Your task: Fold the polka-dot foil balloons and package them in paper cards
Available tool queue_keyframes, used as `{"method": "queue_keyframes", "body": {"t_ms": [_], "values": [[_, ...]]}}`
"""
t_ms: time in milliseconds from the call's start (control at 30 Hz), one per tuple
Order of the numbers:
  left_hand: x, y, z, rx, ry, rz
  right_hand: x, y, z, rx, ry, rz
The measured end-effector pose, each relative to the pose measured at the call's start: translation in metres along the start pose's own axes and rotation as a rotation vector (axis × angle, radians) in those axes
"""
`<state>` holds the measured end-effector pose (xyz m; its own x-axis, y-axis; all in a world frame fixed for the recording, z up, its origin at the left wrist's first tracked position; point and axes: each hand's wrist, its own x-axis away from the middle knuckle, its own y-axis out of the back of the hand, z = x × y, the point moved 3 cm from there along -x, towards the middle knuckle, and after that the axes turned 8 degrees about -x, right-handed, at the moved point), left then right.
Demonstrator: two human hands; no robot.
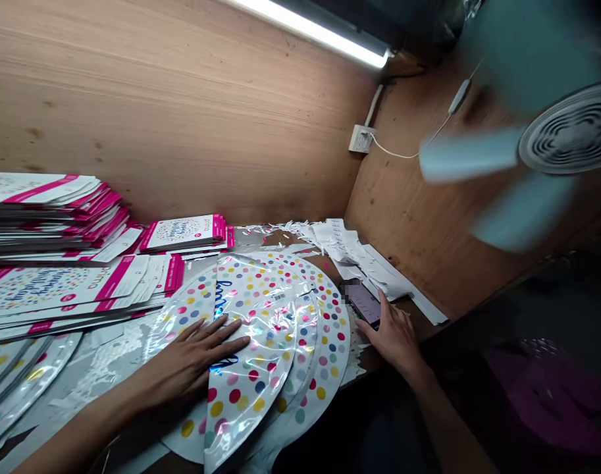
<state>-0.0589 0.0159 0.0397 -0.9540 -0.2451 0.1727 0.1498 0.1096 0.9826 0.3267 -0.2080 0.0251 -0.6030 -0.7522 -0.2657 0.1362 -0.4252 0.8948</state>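
A stack of white foil balloons [280, 316] with coloured polka dots lies flat on the work surface; the top one [251, 349] is folded in half. My left hand [191, 359] lies flat and open on the folded balloon, fingers spread and pointing right. My right hand [391, 336] rests to the right of the stack, fingers stretched out and touching a phone [365, 303] with a lit screen. Neither hand grips anything.
Piles of pink-and-white packaging cards [53, 210] fill the left side, with a smaller pile [184, 232] behind the balloons. White paper strips [369, 260] lie at the back right. More balloons [14, 375] are at the far left. A fan [571, 131] spins at the upper right. Wooden walls [182, 99] enclose the surface.
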Motion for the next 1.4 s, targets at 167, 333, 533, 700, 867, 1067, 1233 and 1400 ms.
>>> {"method": "queue_keyframes", "body": {"t_ms": [167, 333, 533, 700, 867, 1067, 1233, 1400], "values": [[0.003, -0.008, 0.004, 0.1, 0.077, -0.147, -0.008, 0.0, -0.001, 0.035, -0.056, -0.079], [0.005, 0.009, 0.006, 0.425, 0.187, -0.295, -0.008, 0.003, 0.015, -0.092, 0.067, -0.331], [-0.048, 0.05, -0.042, 1.123, 0.155, -0.297, -0.007, -0.002, 0.07, -0.308, 0.257, -0.548], [-0.131, 0.063, -0.072, 1.85, 0.027, -0.383, -0.039, -0.005, 0.135, -0.382, 0.383, -0.571], [-0.178, 0.075, -0.042, 2.217, -0.006, -0.795, -0.069, -0.014, 0.182, -0.474, 0.521, -0.469], [-0.18, 0.068, 0.007, 2.12, 0.119, -0.95, -0.086, -0.054, 0.181, -1.137, 0.387, 0.146], [-0.184, 0.062, 0.012, 2.054, 0.125, -0.907, -0.101, -0.083, 0.167, -1.443, 0.217, 0.4], [-0.188, 0.06, 0.012, 2.074, 0.151, -0.881, -0.105, -0.089, 0.161, -1.475, 0.138, 0.426]]}}
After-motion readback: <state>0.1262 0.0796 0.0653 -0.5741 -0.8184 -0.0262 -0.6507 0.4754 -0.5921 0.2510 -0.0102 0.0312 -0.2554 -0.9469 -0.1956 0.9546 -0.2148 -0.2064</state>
